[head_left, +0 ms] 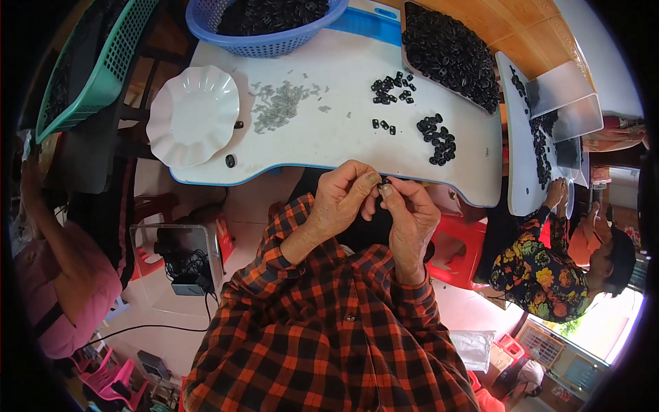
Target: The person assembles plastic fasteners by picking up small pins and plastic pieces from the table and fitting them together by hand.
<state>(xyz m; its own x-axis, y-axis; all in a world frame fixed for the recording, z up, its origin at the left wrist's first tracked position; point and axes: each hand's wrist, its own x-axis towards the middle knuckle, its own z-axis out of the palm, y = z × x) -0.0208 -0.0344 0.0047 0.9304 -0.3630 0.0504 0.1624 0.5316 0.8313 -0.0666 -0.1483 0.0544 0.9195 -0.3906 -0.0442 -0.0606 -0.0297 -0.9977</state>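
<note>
Pinching a small black part (383, 183) between both sets of fingertips, just below the frame's centre at the near edge of the white table (329, 130). The left hand (341, 199) and right hand (412, 213) each close narrowly on it, thumbs meeting. Loose black parts (437, 139) and grey slivers (278, 106) lie above; a white scalloped plate (192, 115) sits upper left. Judged best done with a steady, fingertip-only grip close to the body.

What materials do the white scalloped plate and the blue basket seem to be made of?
The white scalloped plate looks like thin moulded plastic: glossy, with even fluted ridges, though glazed ceramic is possible. The blue basket seems to be plastic too: a uniform colour and a moulded lattice wall.
</note>
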